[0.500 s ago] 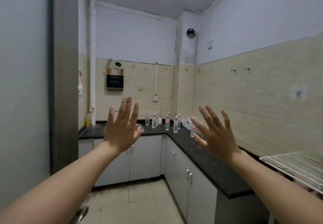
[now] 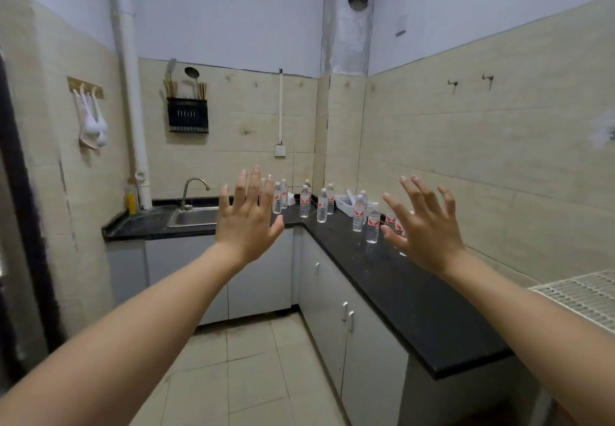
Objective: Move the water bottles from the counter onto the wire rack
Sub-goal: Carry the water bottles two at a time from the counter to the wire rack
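Several clear water bottles [image 2: 322,205] with red-and-white labels stand upright on the black counter [image 2: 409,296], clustered around its far corner. One bottle [image 2: 372,223] stands just left of my right hand [image 2: 424,226], which partly hides another. My left hand [image 2: 248,217] is raised in front of the sink end of the counter. Both hands are held up with fingers spread and hold nothing. The white wire rack [image 2: 585,296] shows at the right edge, past the counter's near end.
A steel sink [image 2: 193,216] with a tap sits in the counter's left run, a yellow bottle [image 2: 132,201] beside it. A white basket [image 2: 346,204] lies among the bottles. White cabinets stand below; tiled floor lies ahead. A dark door frame [image 2: 20,226] is close on the left.
The view has moved forward past the door frame, so the sink and counter are nearer. Both hands stay raised and spread, holding nothing.
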A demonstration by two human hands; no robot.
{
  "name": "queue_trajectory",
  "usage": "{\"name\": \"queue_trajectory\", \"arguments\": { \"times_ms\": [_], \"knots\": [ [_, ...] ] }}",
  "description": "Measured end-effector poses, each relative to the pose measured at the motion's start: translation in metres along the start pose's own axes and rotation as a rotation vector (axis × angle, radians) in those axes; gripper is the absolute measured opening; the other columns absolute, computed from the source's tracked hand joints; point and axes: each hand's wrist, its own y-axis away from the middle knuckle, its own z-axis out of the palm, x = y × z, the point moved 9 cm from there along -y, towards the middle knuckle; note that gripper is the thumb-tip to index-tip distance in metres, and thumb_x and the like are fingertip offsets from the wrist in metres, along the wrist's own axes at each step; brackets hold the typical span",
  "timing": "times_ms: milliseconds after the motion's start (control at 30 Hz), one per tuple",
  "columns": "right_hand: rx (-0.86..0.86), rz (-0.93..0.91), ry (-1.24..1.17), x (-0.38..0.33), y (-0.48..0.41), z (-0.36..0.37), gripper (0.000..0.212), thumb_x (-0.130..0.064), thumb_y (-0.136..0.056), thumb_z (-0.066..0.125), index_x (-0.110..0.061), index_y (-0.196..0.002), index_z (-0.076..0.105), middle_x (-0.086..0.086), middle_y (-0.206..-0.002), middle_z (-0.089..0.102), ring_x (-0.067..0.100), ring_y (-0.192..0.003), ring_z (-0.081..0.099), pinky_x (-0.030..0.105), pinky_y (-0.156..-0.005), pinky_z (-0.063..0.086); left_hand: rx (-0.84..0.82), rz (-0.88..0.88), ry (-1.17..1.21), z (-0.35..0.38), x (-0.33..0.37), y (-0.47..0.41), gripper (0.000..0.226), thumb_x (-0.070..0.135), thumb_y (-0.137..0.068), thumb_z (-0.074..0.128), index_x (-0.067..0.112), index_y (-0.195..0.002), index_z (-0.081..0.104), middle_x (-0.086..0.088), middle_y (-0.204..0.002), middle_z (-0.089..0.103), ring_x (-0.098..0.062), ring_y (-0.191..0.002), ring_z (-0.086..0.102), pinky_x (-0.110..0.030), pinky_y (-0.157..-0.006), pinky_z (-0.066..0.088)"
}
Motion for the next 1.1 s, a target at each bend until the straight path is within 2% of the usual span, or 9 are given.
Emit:
{"name": "queue_trajectory", "arguments": {
  "times_ms": [133,233,367,567,667,833,933,1033,1100],
  "knots": [
    [-0.113,-0.025,-0.055,-0.002,-0.004,0.088,0.050,-0.048,-0.076,0.038,-0.020,-0.116,0.046,0.012,-0.128,0.037,0.029,-0.120,0.035,0.047,-0.094,0.024,-0.057,-0.071,-0.002,0.066,-0.010,-0.017,0.068,0.045,-0.071,0.051,0.006,-0.125,0.040,-0.024,-0.130,0.052,-0.033,-0.120,0.030,-0.057,-0.090,0.044],
    [-0.237,0.027,-0.150,-0.018,-0.005,0.153,0.052,-0.047,-0.075,0.041,-0.019,-0.118,0.048,0.017,-0.127,0.052,0.029,-0.121,0.035,0.048,-0.095,0.025,-0.147,-0.149,-0.012,0.114,-0.031,-0.014,0.067,0.047,-0.073,0.035,0.005,-0.123,0.046,-0.025,-0.126,0.055,-0.036,-0.118,0.041,-0.056,-0.086,0.047],
    [-0.387,0.024,-0.289,-0.069,-0.005,0.227,0.055,-0.046,-0.070,0.054,-0.017,-0.117,0.054,0.019,-0.119,0.062,0.030,-0.119,0.037,0.056,-0.092,0.043,-0.278,-0.193,-0.069,0.171,-0.067,0.006,0.065,0.046,-0.071,0.040,0.005,-0.121,0.045,-0.025,-0.122,0.058,-0.040,-0.109,0.058,-0.055,-0.081,0.050],
    [-0.595,0.014,-0.435,-0.162,-0.027,0.332,0.062,-0.043,-0.067,0.068,-0.019,-0.120,0.046,0.020,-0.119,0.063,0.037,-0.113,0.058,0.061,-0.087,0.044,-0.364,-0.307,-0.118,0.248,-0.157,0.012,0.065,0.046,-0.073,0.033,0.006,-0.123,0.043,-0.025,-0.122,0.058,-0.038,-0.111,0.052,-0.054,-0.080,0.050],
    [-0.695,0.033,-0.441,-0.199,-0.041,0.380,0.053,-0.049,-0.074,0.047,-0.019,-0.118,0.055,0.018,-0.118,0.064,0.036,-0.112,0.059,0.061,-0.086,0.045,-0.410,-0.354,-0.088,0.292,-0.199,0.003,0.065,0.046,-0.073,0.034,0.004,-0.121,0.047,-0.026,-0.121,0.059,-0.041,-0.108,0.058,-0.055,-0.080,0.050],
    [-0.783,0.118,-0.463,-0.238,-0.063,0.459,0.062,-0.054,-0.091,0.018,-0.019,-0.112,0.065,0.016,-0.116,0.065,0.033,-0.114,0.057,0.059,-0.084,0.047,-0.442,-0.377,-0.010,0.371,-0.252,-0.026,0.066,0.048,-0.075,0.034,0.004,-0.122,0.050,-0.025,-0.124,0.057,-0.040,-0.112,0.057,-0.055,-0.083,0.049],
    [-0.825,0.175,-0.458,-0.253,-0.070,0.497,0.056,-0.053,-0.086,0.028,-0.020,-0.110,0.066,0.016,-0.115,0.066,0.030,-0.117,0.049,0.058,-0.083,0.048,-0.433,-0.424,0.107,0.416,-0.270,-0.043,0.071,0.049,-0.077,0.028,0.003,-0.128,0.047,-0.027,-0.133,0.049,-0.042,-0.122,0.048,-0.057,-0.092,0.042],
    [-0.893,0.223,-0.507,-0.265,-0.061,0.535,0.055,-0.050,-0.075,0.038,-0.017,-0.109,0.067,0.019,-0.116,0.065,0.036,-0.114,0.057,0.057,-0.081,0.049,-0.441,-0.446,0.186,0.459,-0.270,-0.053,0.081,0.054,-0.075,0.017,0.006,-0.137,0.036,-0.024,-0.146,0.033,-0.039,-0.135,0.031,-0.055,-0.104,0.029],
    [-0.860,0.306,-0.568,-0.266,-0.059,0.559,0.055,-0.049,-0.078,0.041,-0.016,-0.116,0.063,0.022,-0.125,0.058,0.038,-0.118,0.055,0.055,-0.089,0.045,-0.434,-0.484,0.271,0.489,-0.268,-0.065,0.086,0.057,-0.072,0.012,0.008,-0.140,0.031,-0.021,-0.149,0.027,-0.036,-0.139,0.024,-0.052,-0.108,0.024]
  ]
}}
